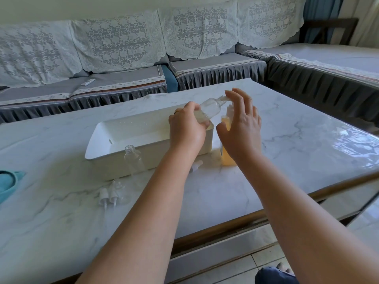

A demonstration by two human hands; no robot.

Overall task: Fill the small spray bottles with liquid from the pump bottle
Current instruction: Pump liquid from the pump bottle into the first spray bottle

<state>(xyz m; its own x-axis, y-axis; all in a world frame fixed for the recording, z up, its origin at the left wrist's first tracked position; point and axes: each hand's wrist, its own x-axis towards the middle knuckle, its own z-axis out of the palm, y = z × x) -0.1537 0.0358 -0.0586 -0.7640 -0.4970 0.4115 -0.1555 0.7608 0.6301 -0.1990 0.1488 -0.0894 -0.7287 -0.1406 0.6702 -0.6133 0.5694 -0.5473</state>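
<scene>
**Over the tray corner: a small bottle tilted toward the pump**

Above the near right corner of the white tray [106, 138], a clear small spray bottle [209, 108] is gripped at its base by the left hand [187, 128], fingers curled round it. The bottle is tilted, its open neck raised to the right and brought up against the pump head, where a little pale liquid is seen in its lower end. The pump bottle [227, 158], filled with amber liquid, is stood on the bench [287, 124] just right of the tray and is largely hidden by the right hand [242, 124], which is laid over the pump top with fingers straight and spread. A second, uncapped empty bottle [133, 158] is stood against the tray's near wall. Two white spray heads [108, 196] are laid on the bench nearer the person, beside a clear cap. A teal object [9, 183] is cut off at the left edge.
</scene>
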